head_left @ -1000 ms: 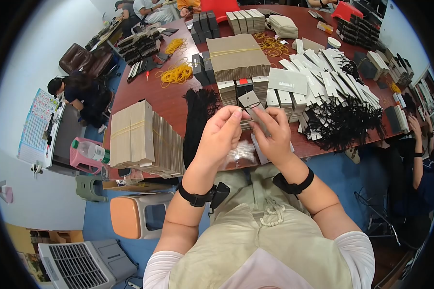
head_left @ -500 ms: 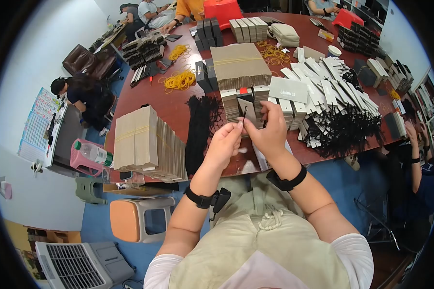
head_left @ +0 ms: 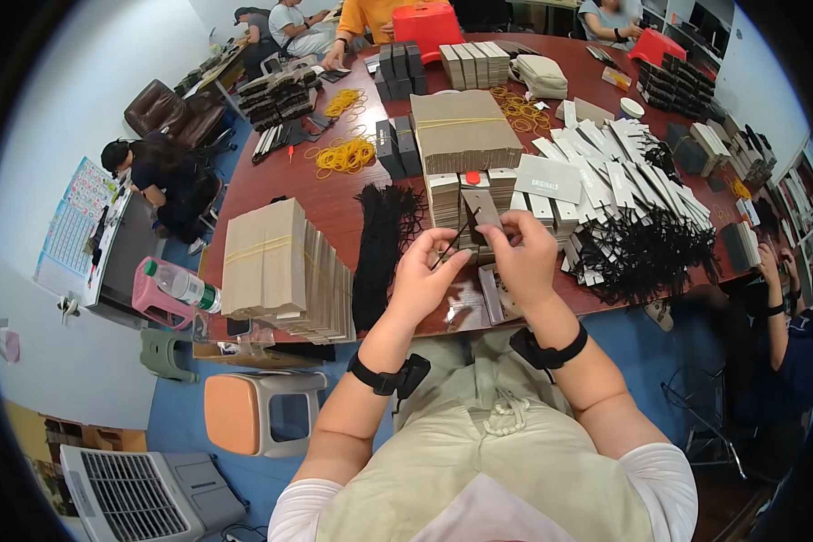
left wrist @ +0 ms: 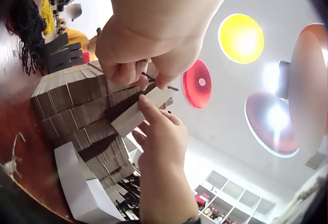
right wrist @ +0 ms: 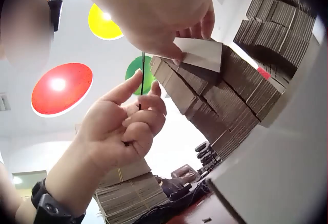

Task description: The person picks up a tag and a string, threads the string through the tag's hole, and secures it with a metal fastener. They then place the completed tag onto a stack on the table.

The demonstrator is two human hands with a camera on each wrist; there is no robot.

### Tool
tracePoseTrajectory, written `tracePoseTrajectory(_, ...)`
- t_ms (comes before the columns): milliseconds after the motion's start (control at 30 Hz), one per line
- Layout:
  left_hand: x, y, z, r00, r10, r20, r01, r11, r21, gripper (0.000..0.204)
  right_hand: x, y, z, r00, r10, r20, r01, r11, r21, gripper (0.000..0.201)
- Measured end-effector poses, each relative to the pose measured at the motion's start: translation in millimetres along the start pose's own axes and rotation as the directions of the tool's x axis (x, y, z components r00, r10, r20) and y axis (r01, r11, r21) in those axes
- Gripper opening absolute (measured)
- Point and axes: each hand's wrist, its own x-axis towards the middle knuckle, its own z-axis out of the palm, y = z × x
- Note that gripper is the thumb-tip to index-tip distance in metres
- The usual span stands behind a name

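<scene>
Between the two hands is a small grey card tag [head_left: 484, 208] with a black cord [head_left: 452, 246] running from its holed end. My right hand [head_left: 526, 262] pinches the tag between thumb and fingers; the right wrist view shows its pale face [right wrist: 201, 54] under that hand. My left hand [head_left: 422, 282] holds the cord between thumb and fingertips, and in the right wrist view the cord [right wrist: 143, 80] stretches taut up from the left hand [right wrist: 120, 121]. Bundled card stacks [head_left: 465, 131] stand just behind the hands, and a heap of black cords [head_left: 379, 262] lies left of them.
A tall banded card stack [head_left: 266, 262] stands at the table's left front. Corded white tags [head_left: 637, 199] spread to the right. Yellow rubber bands [head_left: 344, 155] and dark card blocks [head_left: 397, 146] lie farther back. An open pale box [head_left: 497, 294] sits at the front edge.
The hands, close together half a second ago, have moved apart, with the cord now spanning between them. The tag now tilts up to the left in the right hand. The head view has shifted slightly.
</scene>
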Motion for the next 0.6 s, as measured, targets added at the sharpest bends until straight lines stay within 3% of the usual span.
tracePoseTrajectory(33, 1, -2, -1, 1.000, 0.021, 0.015, -0.021, 0.999, 0.029, 0.024, 1, -1, -4, 0.994, 0.088, 0.069, -0.095, 0.990, 0.101, 0.020)
tracePoseTrajectory(100, 6, -9, -4, 0.982, 0.179, 0.056, -0.187, 0.959, 0.213, 0.024, 2, 0, -10, 0.944, 0.236, 0.232, -0.296, 0.915, 0.275, 0.020)
tracePoseTrajectory(133, 7, -11, -5, 0.964, 0.252, 0.087, -0.266, 0.916, 0.300, 0.024, 3, 2, -11, 0.928, 0.248, 0.276, -0.336, 0.879, 0.339, 0.019)
tracePoseTrajectory(200, 2, -2, -10, 0.991, 0.011, 0.134, -0.045, 0.967, 0.250, 0.021, 8, 8, -13, 0.893, 0.264, 0.366, -0.418, 0.788, 0.452, 0.019)
tracePoseTrajectory(233, 0, 2, -11, 0.981, -0.108, 0.164, 0.069, 0.971, 0.229, 0.019, 10, 6, -17, 0.878, 0.271, 0.395, -0.433, 0.803, 0.411, 0.020)
tracePoseTrajectory(333, -2, -1, -10, 0.994, -0.060, 0.092, 0.044, 0.985, 0.166, 0.016, 10, 9, -18, 0.895, 0.223, 0.386, -0.369, 0.857, 0.359, 0.018)
tracePoseTrajectory(433, -4, 7, -11, 0.993, -0.052, 0.102, 0.028, 0.976, 0.217, 0.015, 11, 8, -17, 0.891, 0.241, 0.384, -0.399, 0.820, 0.410, 0.014)
tracePoseTrajectory(600, -4, 10, -10, 0.991, 0.063, 0.122, -0.100, 0.939, 0.328, 0.014, 10, 8, -19, 0.851, 0.221, 0.476, -0.383, 0.882, 0.275, 0.016)
